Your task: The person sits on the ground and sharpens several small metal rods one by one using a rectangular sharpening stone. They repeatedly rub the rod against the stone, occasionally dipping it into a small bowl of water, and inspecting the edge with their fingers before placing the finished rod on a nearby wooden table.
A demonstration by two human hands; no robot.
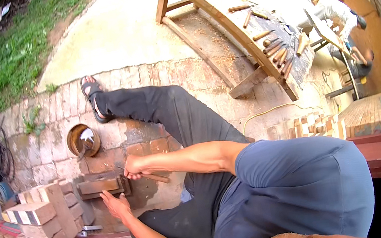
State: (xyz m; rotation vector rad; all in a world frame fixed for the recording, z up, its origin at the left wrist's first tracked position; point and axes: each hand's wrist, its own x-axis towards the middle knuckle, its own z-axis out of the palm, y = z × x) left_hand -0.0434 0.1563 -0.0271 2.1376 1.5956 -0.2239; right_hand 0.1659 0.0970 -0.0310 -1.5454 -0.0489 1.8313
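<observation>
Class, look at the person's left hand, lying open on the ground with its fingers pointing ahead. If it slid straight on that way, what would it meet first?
Most likely the wooden block held in the dark clamp-like frame just beyond the left hand. The fingers nearly reach its near edge, though depth is hard to judge.

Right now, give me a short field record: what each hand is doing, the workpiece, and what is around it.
left hand: open, fingers spread, resting at the near edge of the wooden block
right hand: closed on a wooden-handled tool, at the block's right end
block: lies flat on the brick paving
left side: stacked wood blocks
beyond: round rusty bowl
far right: workbench with wooden handles
</observation>
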